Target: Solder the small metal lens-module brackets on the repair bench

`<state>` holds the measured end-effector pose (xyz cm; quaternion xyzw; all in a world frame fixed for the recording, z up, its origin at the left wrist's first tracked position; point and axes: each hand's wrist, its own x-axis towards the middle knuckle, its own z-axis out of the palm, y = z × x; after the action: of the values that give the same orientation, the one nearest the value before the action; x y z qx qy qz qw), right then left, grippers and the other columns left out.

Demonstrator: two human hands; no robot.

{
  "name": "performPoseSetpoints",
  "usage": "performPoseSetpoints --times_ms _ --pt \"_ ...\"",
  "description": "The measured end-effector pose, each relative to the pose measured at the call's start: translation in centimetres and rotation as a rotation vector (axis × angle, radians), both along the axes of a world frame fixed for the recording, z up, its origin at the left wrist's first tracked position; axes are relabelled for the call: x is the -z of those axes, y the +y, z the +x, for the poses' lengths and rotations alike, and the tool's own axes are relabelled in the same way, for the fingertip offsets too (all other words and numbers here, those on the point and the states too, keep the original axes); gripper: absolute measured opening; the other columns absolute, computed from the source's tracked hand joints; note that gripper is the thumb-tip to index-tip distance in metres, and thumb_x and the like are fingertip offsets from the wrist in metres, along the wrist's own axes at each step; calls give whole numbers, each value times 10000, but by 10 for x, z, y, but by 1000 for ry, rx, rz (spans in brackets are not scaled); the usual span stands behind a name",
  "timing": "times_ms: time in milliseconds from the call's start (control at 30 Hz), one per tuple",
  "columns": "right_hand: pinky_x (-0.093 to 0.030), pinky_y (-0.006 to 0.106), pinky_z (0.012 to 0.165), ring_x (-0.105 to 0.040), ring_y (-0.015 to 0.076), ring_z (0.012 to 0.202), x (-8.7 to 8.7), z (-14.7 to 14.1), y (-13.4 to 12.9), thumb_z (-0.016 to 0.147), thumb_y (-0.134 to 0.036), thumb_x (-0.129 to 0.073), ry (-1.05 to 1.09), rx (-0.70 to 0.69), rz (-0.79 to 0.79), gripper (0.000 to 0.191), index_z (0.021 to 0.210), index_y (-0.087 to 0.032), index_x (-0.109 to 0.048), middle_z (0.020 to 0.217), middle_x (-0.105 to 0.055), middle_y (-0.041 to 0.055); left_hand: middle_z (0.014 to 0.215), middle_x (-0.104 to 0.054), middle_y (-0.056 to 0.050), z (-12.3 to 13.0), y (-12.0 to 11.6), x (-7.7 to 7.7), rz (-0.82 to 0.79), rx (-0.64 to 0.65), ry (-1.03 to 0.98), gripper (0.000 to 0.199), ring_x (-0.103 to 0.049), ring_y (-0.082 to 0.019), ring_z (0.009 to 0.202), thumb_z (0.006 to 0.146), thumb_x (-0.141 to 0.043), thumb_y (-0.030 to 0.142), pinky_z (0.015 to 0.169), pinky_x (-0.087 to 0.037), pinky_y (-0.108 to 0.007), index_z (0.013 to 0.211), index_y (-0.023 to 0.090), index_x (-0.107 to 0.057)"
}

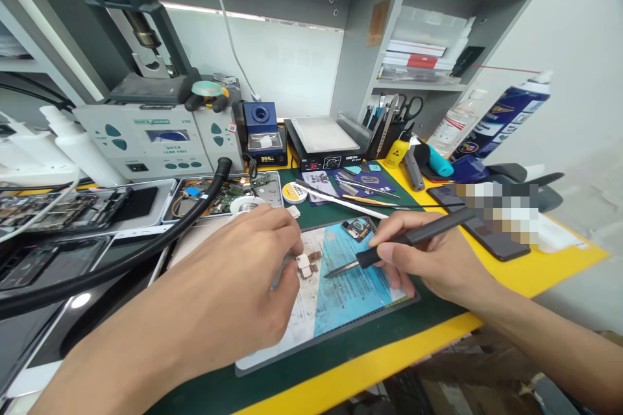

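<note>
My right hand (pixel 418 253) grips the black handle of a soldering iron (pixel 418 235), its metal tip pointing left, close over a blue-and-white printed mat (pixel 350 301). Just left of the tip is a small white part with brown flex cables (pixel 306 264). My left hand (pixel 253 266) is closed beside it, thumb and fingers curled in at the part's left edge. Whatever lies between those fingertips is mostly hidden. Behind the tip, at the mat's upper edge, rests a small dark phone module (pixel 359 228).
A thick black hose (pixel 195 211) curves across the left side, over phone boards and housings. Behind stand a hot-air station (pixel 165 139), a soldering station (pixel 265 142) and a heating plate (pixel 326 139). Tweezers (pixel 370 185) lie behind the mat. A dark phone (pixel 487 227) is at right.
</note>
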<state>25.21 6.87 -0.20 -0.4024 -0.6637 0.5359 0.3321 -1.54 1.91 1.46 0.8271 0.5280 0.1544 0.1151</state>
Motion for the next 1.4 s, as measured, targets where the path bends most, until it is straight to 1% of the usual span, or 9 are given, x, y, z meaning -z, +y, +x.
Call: performPoseSetpoints --times_ms 133,267,433,567,767,900,1067,1267,1400 --pt "-467 183 376 -555 105 368 0 0 1 903 -311 -793 -3 3 3 153 848 -173 -756 511 -683 -7 1107 -700 -90 0 0 0 22 7 -11 251 -656 -286 1019 955 -489 297 886 -564 -461 980 240 -732" --pt "-472 176 376 -574 106 379 4 2 2 889 -314 -813 38 -19 -31 151 850 -176 -766 523 -697 -2 1102 -703 -82 0 1 2 43 7 -15 263 -660 -279 1021 956 -489 290 908 -566 -449 998 248 -745" --pt "-471 174 365 -569 105 361 7 3 4 881 -297 -818 48 9 -33 128 849 -183 -769 507 -692 -7 1052 -717 -83 -2 1 4 78 27 -27 224 -674 -274 991 932 -541 274 898 -571 -412 964 246 -761" --pt "-473 170 375 -586 106 381 6 3 5 872 -301 -830 54 -21 -43 139 829 -181 -772 524 -701 1 1051 -718 -80 -3 1 4 80 26 -26 222 -676 -275 986 932 -545 267 893 -575 -413 971 252 -763" --pt "-462 160 363 -566 96 354 6 3 4 882 -288 -815 59 2 -39 121 837 -185 -771 508 -696 -6 1043 -717 -73 -2 1 5 76 24 -32 212 -679 -275 983 927 -552 261 889 -578 -413 968 263 -761" --pt "-465 160 373 -578 97 370 7 4 4 875 -301 -827 62 -28 -42 140 836 -178 -775 522 -703 2 1045 -717 -78 -2 0 5 83 26 -20 212 -677 -273 984 931 -549 260 899 -577 -415 969 255 -757" --pt "-459 161 364 -563 95 354 7 3 5 884 -293 -812 57 -4 -45 124 834 -188 -772 508 -693 -8 1041 -715 -77 -3 0 5 86 26 -22 221 -675 -270 976 932 -542 256 894 -579 -415 978 255 -759" --pt "-473 168 376 -581 102 374 6 4 5 880 -284 -819 55 -34 -36 109 843 -188 -784 522 -701 -3 1029 -715 -75 -3 0 5 95 26 -31 211 -677 -272 968 924 -555 253 887 -575 -411 966 257 -762" --pt "-465 163 357 -571 100 352 6 4 5 884 -286 -813 73 -11 -51 113 829 -193 -779 509 -696 -10 1025 -715 -71 -3 0 6 100 28 -26 210 -679 -273 967 922 -561 248 895 -572 -413 979 261 -763"
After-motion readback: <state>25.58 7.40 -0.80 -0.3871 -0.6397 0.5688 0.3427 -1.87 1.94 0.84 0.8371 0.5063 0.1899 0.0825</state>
